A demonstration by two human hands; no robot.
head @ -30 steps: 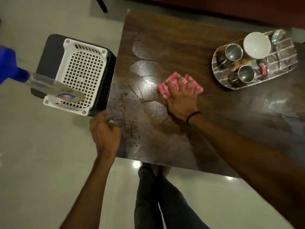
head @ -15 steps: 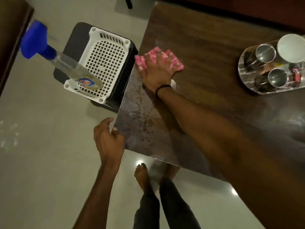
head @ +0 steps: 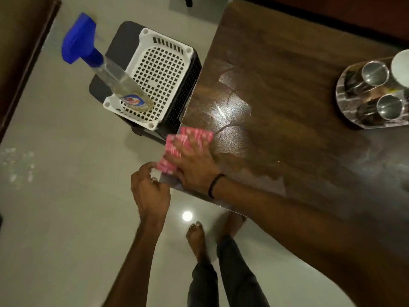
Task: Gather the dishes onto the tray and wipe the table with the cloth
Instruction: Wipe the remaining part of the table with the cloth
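Head: white basket [head: 163,69] just beside table [head: 287,85]

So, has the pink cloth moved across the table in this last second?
Yes. The pink cloth, pressed under the right hand, has gone from mid-table to the table's left edge, just past the white basket's near corner.

Right hand [head: 194,166] flat, palm down, left hand [head: 150,192] loosely cupped

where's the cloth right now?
Head view, left of centre: the pink cloth lies on the table's left edge under the right hand, just below the white basket, with the left hand close beside it off the edge.
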